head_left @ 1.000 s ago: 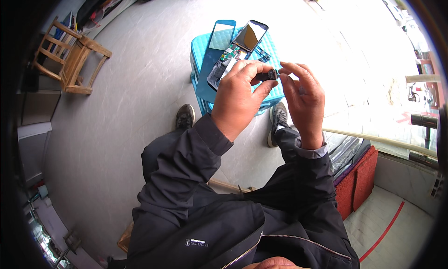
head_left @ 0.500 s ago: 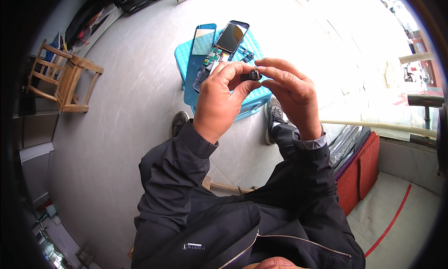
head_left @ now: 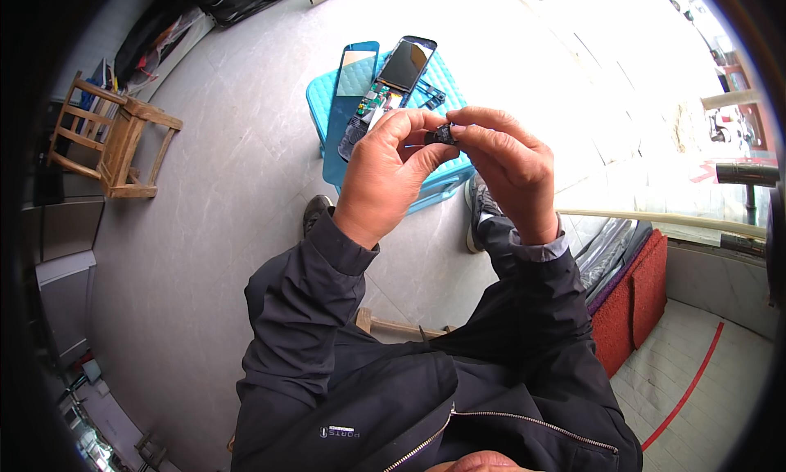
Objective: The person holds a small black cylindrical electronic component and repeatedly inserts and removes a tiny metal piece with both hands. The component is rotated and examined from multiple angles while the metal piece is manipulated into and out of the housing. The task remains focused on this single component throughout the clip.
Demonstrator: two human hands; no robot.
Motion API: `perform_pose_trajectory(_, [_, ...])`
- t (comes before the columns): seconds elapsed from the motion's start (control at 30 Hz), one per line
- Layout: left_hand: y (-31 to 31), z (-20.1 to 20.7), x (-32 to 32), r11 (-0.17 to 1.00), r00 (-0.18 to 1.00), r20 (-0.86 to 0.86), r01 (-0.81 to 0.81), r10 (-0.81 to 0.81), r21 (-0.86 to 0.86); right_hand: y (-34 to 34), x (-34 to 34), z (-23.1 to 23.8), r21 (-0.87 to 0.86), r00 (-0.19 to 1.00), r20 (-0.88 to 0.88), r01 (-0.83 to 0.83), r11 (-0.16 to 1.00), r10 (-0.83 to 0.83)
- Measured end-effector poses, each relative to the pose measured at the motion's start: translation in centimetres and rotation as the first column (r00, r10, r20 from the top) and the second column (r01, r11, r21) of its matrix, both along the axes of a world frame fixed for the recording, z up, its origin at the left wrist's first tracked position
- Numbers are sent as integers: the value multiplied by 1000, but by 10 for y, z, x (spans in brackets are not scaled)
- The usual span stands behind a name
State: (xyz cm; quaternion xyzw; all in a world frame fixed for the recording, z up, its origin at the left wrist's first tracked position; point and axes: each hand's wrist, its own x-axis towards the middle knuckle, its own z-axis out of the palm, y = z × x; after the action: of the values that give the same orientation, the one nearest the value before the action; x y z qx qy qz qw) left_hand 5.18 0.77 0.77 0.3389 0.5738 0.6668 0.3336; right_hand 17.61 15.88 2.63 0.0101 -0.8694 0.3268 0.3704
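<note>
Between the fingertips of both hands, in front of the blue stool, is a small black component (head_left: 443,134); its exact kind is too small to tell. My left hand (head_left: 385,165) pinches it between thumb and forefinger. The thumb and fingers of my right hand (head_left: 516,157) close on its right end. Just beyond, on the blue stool (head_left: 326,91), lies an opened phone-like device (head_left: 407,64) with a dark screen and a green circuit board (head_left: 375,99). A flat blue-framed panel (head_left: 358,71) rests along its left side, and small dark parts (head_left: 431,95) lie to its right.
A wooden chair (head_left: 127,144) stands on the tiled floor at the left. To the right, a red mat-like block (head_left: 626,308) leans beside plastic-wrapped material (head_left: 604,247). My shoes (head_left: 316,214) are on either side of the stool.
My right fingers have closed in on the black component, which has turned slightly. My left hand has shifted only a little, and the parts on the stool look unmoved.
</note>
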Motion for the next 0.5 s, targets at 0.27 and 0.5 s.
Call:
perform_pose_trajectory(0.27, [-2, 3, -4, 1000, 999, -51, -1, 0, -16, -7, -4, -7, -12, 997, -61, 36, 999, -36])
perform_pose_trajectory(0.5, [0, 3, -2, 999, 998, 34, -48, 47, 21, -8, -5, -9, -11, 994, -100, 52, 999, -53])
